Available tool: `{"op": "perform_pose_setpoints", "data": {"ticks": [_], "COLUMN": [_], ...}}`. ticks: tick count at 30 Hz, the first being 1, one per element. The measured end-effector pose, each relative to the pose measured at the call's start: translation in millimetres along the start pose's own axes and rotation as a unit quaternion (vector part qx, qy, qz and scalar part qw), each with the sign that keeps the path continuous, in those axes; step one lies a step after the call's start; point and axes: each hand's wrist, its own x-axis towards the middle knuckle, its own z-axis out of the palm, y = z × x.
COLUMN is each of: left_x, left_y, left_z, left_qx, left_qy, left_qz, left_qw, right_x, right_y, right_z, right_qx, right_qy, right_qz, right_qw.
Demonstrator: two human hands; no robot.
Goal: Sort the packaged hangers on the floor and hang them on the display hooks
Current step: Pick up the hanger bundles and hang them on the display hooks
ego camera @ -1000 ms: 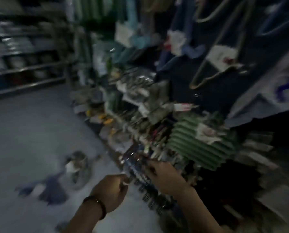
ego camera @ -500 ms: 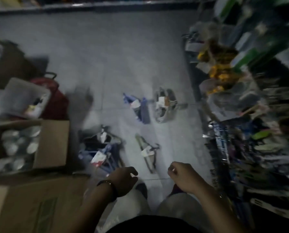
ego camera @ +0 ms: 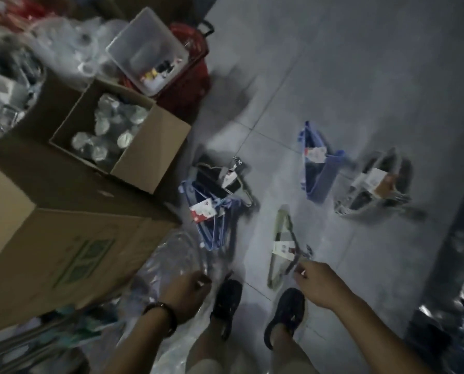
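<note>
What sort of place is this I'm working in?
Most likely a shop aisle mid-restocking: labelled hanger packs lie on the tiled floor, an open cardboard box holds wrapped stock, and a red shopping basket stands beyond it.

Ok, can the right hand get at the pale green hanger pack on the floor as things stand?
Probably yes. The right hand, loosely curled and seemingly empty, is right beside the hook end of the pale green hanger pack. The pack lies alone on bare floor, with nothing on top of it.
</note>
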Motion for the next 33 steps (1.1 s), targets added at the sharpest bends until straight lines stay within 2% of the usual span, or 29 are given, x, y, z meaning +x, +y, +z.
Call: {"op": "perform_pose_setpoints", "data": {"ticks": [4,9,12,16,22,27,30,33], "left_x": [75.1,193.7,276.1,382.8,498.3,524.3,521.1,519.2], "left_y": [-44.0,-97.3,-133.2,-168.8,-203.8,-197.9,-182.0,-169.2], "left_z": [29.6,71.3,91.3,106.1,132.3,131.2,131.2,132.8], "left_qx": [-0.091,-0.178,-0.289,-0.371,-0.487,-0.48,-0.464,-0.444], "left_qy": [0.006,0.029,0.046,0.094,0.065,0.02,0.005,0.043], "left_qz": [-0.041,-0.092,-0.135,-0.169,-0.151,-0.122,-0.106,-0.091], "left_qw": [0.995,0.979,0.947,0.908,0.858,0.869,0.88,0.89], "right_x": [100.6,217.9,289.3,381.7,507.9,546.8,549.5,538.5], "right_y": [-17.8,-35.0,-39.2,-63.8,-104.9,-122.1,-127.7,-131.6], "right_z": [18.9,76.7,127.7,189.6,251.7,276.4,291.0,282.8], "right_qx": [-0.035,-0.054,-0.034,0.028,0.12,0.209,0.183,0.155], "right_qy": [-0.015,-0.043,-0.061,-0.074,-0.044,-0.029,0.022,0.071], "right_qz": [-0.011,0.0,0.017,0.038,0.032,0.073,0.113,0.134], "right_qw": [0.999,0.998,0.997,0.996,0.991,0.975,0.976,0.976]}}
